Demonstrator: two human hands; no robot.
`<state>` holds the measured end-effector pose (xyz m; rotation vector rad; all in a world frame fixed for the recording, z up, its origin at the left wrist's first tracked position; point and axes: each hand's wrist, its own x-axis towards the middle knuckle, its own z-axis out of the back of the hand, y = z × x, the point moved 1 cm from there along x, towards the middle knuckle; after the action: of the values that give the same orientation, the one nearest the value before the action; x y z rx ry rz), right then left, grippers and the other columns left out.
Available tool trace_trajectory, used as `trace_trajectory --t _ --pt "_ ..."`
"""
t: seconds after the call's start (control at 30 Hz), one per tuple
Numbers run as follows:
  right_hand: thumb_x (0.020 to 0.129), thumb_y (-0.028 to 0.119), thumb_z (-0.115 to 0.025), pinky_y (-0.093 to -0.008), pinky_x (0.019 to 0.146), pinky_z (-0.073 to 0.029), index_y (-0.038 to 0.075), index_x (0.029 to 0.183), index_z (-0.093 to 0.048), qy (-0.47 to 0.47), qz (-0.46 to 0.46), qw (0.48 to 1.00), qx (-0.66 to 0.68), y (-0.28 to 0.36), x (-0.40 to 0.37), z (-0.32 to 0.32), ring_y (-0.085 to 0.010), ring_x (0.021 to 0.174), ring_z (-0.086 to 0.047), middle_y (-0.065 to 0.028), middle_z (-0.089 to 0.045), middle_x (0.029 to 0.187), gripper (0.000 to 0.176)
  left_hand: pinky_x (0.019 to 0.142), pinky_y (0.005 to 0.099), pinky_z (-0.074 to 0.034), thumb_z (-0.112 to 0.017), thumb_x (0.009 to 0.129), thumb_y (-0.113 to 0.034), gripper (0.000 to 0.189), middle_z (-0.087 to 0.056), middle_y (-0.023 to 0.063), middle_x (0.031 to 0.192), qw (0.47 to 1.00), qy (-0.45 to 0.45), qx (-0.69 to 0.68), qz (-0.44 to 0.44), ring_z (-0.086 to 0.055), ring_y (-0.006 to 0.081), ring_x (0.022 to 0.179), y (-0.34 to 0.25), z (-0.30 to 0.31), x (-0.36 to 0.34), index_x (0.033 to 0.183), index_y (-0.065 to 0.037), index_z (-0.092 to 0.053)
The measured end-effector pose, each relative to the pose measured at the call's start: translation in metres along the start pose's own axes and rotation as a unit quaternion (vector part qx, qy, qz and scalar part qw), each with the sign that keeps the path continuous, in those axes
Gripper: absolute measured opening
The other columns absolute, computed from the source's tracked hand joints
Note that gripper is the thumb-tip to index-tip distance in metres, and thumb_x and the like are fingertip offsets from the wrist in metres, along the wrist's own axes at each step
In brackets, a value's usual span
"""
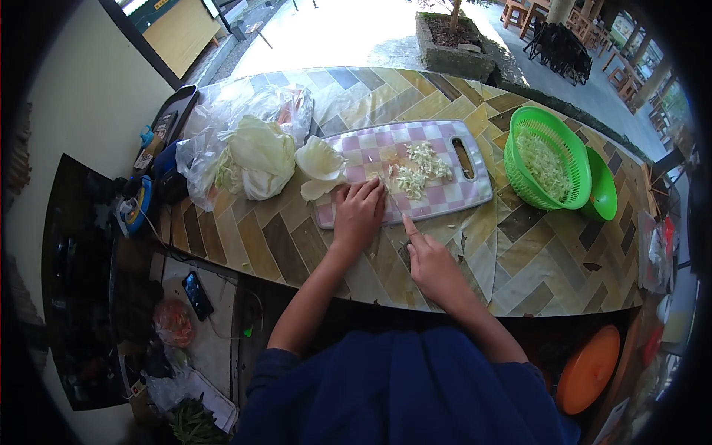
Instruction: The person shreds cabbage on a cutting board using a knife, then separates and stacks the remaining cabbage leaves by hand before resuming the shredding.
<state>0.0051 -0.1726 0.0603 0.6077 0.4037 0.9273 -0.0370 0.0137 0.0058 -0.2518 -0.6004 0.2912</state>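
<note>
A checkered pink-and-white cutting board (445,200) lies on the table in front of me. On its left part, my left hand (360,211) presses down with fingers together, over a cabbage piece that is mostly hidden. My right hand (432,261) grips a knife (396,203), index finger along the top; its blade points toward the left fingertips. Chopped cabbage (417,174) is heaped beyond the blade. Loose cabbage leaves (320,163) rest at the board's left edge, next to a partly peeled cabbage head (263,159).
A green basket (523,182) of shredded cabbage stands at the right, with a green bowl (605,185) partly behind it. Clear plastic bags (200,163) surround the cabbage head. A phone (197,295) lies on a lower shelf at left; an orange lid (589,369) is below right.
</note>
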Motion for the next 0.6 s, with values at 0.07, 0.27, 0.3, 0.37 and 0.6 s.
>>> trace_trajectory --t 0.07,0.27,0.3,0.37,0.6 --pt "0.094 0.012 -0.047 -0.0495 0.073 -0.052 0.011 0.151 -0.028 0.007 -0.006 1.000 -0.012 0.002 0.000 -0.003 -0.0433 0.081 -0.062 -0.0262 -0.057 0.097 0.059 0.098 0.0399 -0.038 -0.059 0.090 -0.020 0.026 -0.066 0.0067 0.118 1.000 -0.001 -0.003 0.000 -0.059 0.0204 0.110 0.001 0.000 0.000 0.109 -0.004 -0.068" --pt "0.090 0.006 -0.048 -0.0483 0.072 -0.053 0.011 0.151 -0.027 -0.003 -0.004 0.999 -0.042 0.001 0.009 -0.014 -0.0438 0.081 -0.063 -0.0270 -0.057 0.097 0.065 0.098 0.0404 -0.037 -0.059 0.090 -0.019 0.025 -0.066 0.0064 0.118 1.000 0.007 -0.004 0.001 -0.059 0.0206 0.110 0.000 0.002 0.000 0.108 -0.005 -0.068" --pt "0.090 0.006 -0.048 -0.0483 0.072 -0.053 0.011 0.151 -0.027 -0.008 -0.005 0.999 -0.049 0.000 0.015 -0.017 -0.0438 0.081 -0.063 -0.0270 -0.057 0.097 0.065 0.098 0.0406 -0.037 -0.059 0.090 -0.018 0.025 -0.066 0.0062 0.117 1.000 0.006 -0.004 0.001 -0.059 0.0208 0.109 0.000 0.002 0.001 0.108 -0.005 -0.068" --pt "0.089 0.005 -0.049 -0.0482 0.072 -0.053 0.011 0.151 -0.027 -0.018 -0.003 0.998 -0.062 -0.001 0.026 -0.022 -0.0438 0.081 -0.063 -0.0270 -0.057 0.097 0.066 0.097 0.0405 -0.038 -0.059 0.089 -0.017 0.022 -0.067 0.0060 0.114 1.000 0.003 -0.013 0.004 -0.060 0.0216 0.107 0.002 0.001 0.002 0.105 -0.006 -0.068" --pt "0.093 0.008 -0.047 -0.0504 0.074 -0.050 0.013 0.151 -0.027 -0.025 -0.004 1.000 -0.013 -0.009 0.012 -0.014 -0.0439 0.081 -0.061 -0.0264 -0.058 0.097 0.062 0.085 0.0404 -0.045 -0.059 0.088 -0.016 0.015 -0.067 0.0077 0.101 0.997 0.007 -0.068 0.029 -0.062 0.0259 0.096 0.005 0.010 0.016 0.096 -0.007 -0.067"
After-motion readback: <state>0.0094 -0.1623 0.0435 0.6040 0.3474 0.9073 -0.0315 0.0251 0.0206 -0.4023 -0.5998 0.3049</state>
